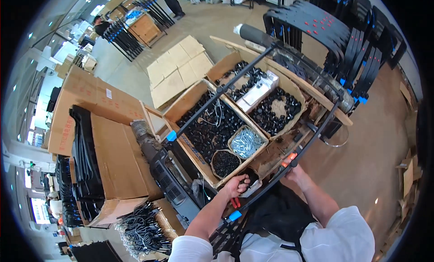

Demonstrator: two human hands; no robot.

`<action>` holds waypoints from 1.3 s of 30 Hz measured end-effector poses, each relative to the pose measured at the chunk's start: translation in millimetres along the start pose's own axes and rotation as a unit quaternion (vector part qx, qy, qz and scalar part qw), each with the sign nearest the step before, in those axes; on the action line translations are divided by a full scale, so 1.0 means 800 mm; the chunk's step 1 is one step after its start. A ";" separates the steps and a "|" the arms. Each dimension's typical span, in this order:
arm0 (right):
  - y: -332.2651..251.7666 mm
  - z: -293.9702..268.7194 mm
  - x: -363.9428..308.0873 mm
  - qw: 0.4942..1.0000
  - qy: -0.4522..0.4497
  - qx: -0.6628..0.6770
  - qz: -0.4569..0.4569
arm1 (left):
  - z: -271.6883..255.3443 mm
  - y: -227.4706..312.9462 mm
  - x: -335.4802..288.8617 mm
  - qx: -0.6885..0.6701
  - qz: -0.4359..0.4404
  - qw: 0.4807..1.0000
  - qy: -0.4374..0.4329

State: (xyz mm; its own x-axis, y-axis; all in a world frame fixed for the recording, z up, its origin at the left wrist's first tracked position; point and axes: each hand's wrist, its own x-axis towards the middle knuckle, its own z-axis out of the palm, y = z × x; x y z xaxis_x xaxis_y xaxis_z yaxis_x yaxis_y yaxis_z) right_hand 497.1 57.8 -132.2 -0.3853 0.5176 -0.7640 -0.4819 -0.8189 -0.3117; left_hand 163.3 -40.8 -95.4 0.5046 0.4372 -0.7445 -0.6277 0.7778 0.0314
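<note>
left hand [237, 186]: fist closed around small dark parts [245, 181], only partly visible past the fingers [244, 177]; can't tell which kind.
right hand [294, 171]: fingers wrapped shut on the black tube frame [266, 189], just beside its orange clip [289, 159].
frame: black metal tube, runs diagonally across the boxes; blue caps at joints [171, 136].
small black parts bowl [225, 162]: just above the left-hand fingers, near but not touching.
silver screws tray [246, 142]: beyond the bowl, further up from the fingers.
cardboard box of black caps [208, 126]: up-left of the left hand, under the frame tube.
second box [275, 109]: well apart from both hands, holds black knobs and a white carton.
red-handled tool [235, 202]: just below the left-hand fingers.
</note>
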 end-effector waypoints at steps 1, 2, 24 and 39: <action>0.000 0.006 -0.027 0.999 0.034 0.030 0.027 | -0.003 0.002 -0.006 0.004 0.001 1.000 -0.010; 0.003 0.004 -0.052 0.999 0.011 0.042 0.013 | -0.004 0.003 -0.010 0.011 0.000 1.000 -0.023; -0.116 0.203 -0.344 0.743 -0.294 -0.434 -0.415 | 0.200 -0.060 -0.115 -0.229 0.330 0.881 -0.250; -0.106 0.345 -0.216 0.572 -0.604 -0.478 -0.281 | 0.217 -0.130 -0.094 -0.408 0.602 0.686 -0.019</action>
State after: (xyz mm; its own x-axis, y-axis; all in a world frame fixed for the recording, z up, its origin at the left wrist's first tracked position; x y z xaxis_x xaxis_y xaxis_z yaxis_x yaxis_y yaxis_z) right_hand 387.1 106.0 182.0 -0.9225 0.0865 0.3762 -0.3679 0.0983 -0.9247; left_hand 293.5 -76.2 73.2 -0.6655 0.5647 -0.4882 -0.7185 -0.6619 0.2138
